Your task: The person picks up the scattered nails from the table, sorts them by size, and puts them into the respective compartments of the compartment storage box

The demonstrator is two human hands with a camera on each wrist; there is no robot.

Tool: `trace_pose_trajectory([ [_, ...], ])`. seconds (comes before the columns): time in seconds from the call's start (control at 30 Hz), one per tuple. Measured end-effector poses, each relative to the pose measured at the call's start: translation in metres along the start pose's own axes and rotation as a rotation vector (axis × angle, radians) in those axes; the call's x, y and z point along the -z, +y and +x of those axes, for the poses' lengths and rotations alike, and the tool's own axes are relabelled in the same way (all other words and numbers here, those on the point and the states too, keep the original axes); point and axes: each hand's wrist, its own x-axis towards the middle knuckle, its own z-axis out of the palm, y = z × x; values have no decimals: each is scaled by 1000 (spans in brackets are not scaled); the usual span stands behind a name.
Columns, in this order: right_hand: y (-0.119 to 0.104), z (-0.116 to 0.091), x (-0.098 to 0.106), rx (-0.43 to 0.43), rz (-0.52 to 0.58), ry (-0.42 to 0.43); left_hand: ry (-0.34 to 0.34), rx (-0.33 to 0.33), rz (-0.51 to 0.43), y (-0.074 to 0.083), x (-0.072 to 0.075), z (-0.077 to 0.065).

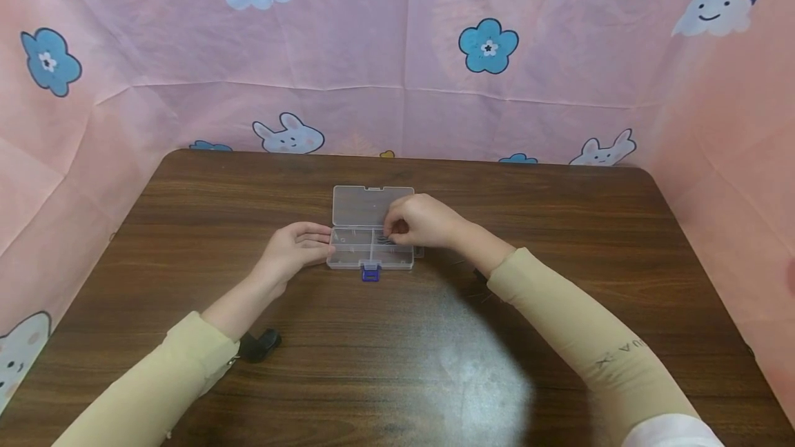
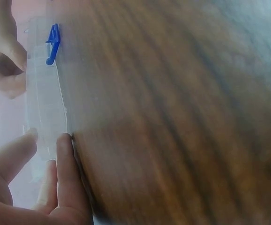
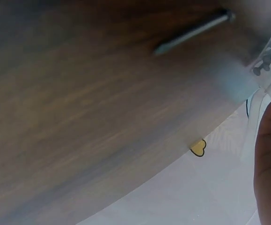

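A clear plastic compartment box (image 1: 350, 266) sits on the table with its lid (image 1: 357, 207) raised at the back and a blue latch (image 1: 370, 274) at the front. My left hand (image 1: 288, 254) touches the box's left end with nearly straight fingers. Over the back right compartment, my right hand (image 1: 425, 221) has its fingers curled and the fingertips dipped in. Whether they pinch anything is hidden. Small metal nails or screws (image 3: 268, 60) lie in a compartment beside the right fingers. A loose nail (image 3: 194, 33) rests on the table in the right wrist view.
The brown wooden table (image 1: 397, 350) is backed and flanked by a pink patterned cloth (image 1: 373, 54). A dark device (image 1: 261, 345) shows at the left wrist. A few thin, faint objects lie on the table under the right forearm, too small to make out.
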Motion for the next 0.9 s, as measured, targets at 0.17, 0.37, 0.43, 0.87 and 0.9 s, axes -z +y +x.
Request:
trace_pose_trajectory([
  [0.17,-2,2,0,-3,-29,-11,-1,2,3,0,0,0],
  [0.37,-3,0,1,-17,-20,-26,-5,7,-5,-1,0,0],
  [0.43,-2,-1,1,-15,-18,-23,-8,9,-18,0,-1,0],
  [0.87,6,-30,7,-17,0,80,-10,5,-27,-1,1,1],
  [0.9,7,-34,7,-21,-1,86,-11,4,-27,-2,1,1],
])
